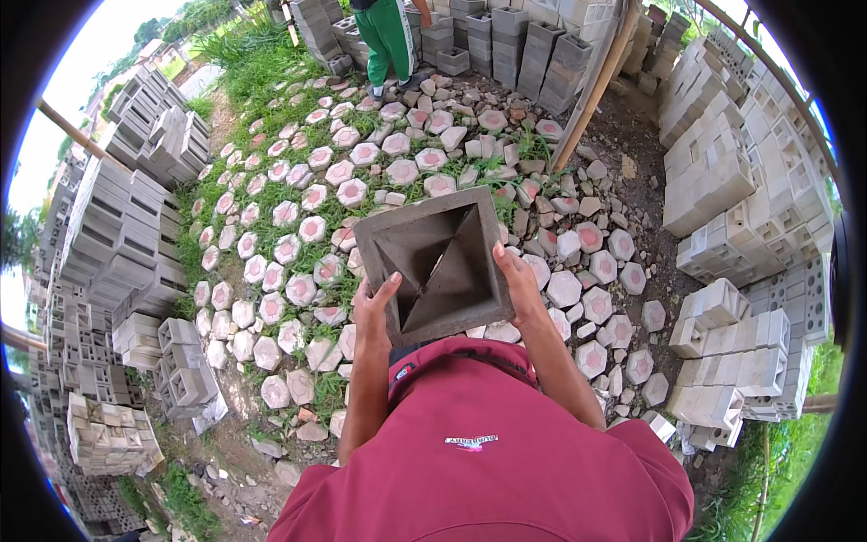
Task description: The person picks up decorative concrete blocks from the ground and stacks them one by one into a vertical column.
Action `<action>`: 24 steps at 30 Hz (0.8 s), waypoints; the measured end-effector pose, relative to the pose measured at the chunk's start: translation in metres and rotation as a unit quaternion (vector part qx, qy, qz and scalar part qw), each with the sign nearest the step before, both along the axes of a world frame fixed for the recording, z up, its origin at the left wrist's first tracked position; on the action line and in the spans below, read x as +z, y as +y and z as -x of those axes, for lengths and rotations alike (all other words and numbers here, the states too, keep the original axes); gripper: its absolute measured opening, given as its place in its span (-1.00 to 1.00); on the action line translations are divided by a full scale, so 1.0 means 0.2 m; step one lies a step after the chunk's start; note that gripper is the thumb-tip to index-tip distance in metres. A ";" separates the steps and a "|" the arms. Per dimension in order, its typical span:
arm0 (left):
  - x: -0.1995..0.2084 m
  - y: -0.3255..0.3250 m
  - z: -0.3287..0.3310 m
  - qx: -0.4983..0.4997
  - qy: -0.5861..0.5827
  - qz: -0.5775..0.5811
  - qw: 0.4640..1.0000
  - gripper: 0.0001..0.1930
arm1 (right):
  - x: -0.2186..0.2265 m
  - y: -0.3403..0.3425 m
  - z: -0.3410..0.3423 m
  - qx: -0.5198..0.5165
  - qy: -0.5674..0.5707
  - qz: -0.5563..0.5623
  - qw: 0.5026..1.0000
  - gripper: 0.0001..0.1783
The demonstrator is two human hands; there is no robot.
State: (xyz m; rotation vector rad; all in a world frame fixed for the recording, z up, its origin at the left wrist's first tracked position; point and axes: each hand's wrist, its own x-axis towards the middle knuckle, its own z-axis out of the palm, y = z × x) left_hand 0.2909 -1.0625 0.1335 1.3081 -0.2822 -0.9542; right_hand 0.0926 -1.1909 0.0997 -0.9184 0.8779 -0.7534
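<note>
A square grey concrete ventilation block (488, 226) is held up in front of my body, its hollow face toward me. Inside the frame, slanting faces run inward to a narrow diagonal slit. My left hand (372, 307) grips the block's left side, with the thumb over the rim. On the opposite side my right hand (515, 275) is closed around the edge, its thumb also on the rim. The other fingers of both hands are mostly hidden behind the block. It is tilted slightly, its right side higher than its left.
Hexagonal pavers (350, 191) with reddish centres lie among grass and loose stones. Concrete blocks are stacked at left (122, 226) and right (713, 172). A person in green trousers (386, 41) stands ahead near more blocks. A wooden pole (596, 86) leans at the upper right.
</note>
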 end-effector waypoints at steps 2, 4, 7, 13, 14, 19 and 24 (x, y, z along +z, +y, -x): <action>-0.03 -0.13 -0.07 -0.010 -0.004 -0.001 1.000 -0.45 | -0.02 -0.11 -0.05 -0.008 0.018 0.015 1.000 -0.23; -0.10 -0.24 -0.17 -0.016 -0.010 -0.005 1.000 -0.45 | 0.02 -0.23 -0.12 0.023 0.024 -0.031 0.999 -0.18; -0.17 -0.47 -0.35 -0.027 0.004 -0.027 0.999 -0.48 | 0.01 -0.39 -0.25 -0.009 0.060 -0.002 0.998 -0.18; -0.17 -0.82 -0.59 -0.023 0.028 -0.040 0.999 -0.48 | 0.03 -0.79 -0.53 0.023 0.067 -0.006 0.997 -0.13; -0.17 -0.87 -0.66 -0.030 0.023 -0.051 0.998 -0.46 | 0.03 -0.84 -0.58 0.028 0.057 -0.023 0.998 -0.13; -0.05 -1.07 -0.85 -0.041 0.009 -0.087 0.995 -0.46 | 0.06 -1.00 -0.76 0.026 0.062 -0.062 0.996 -0.18; -0.04 -1.22 -1.00 -0.043 0.005 -0.076 0.996 -0.52 | 0.08 -1.16 -0.89 0.021 0.054 -0.075 0.995 -0.24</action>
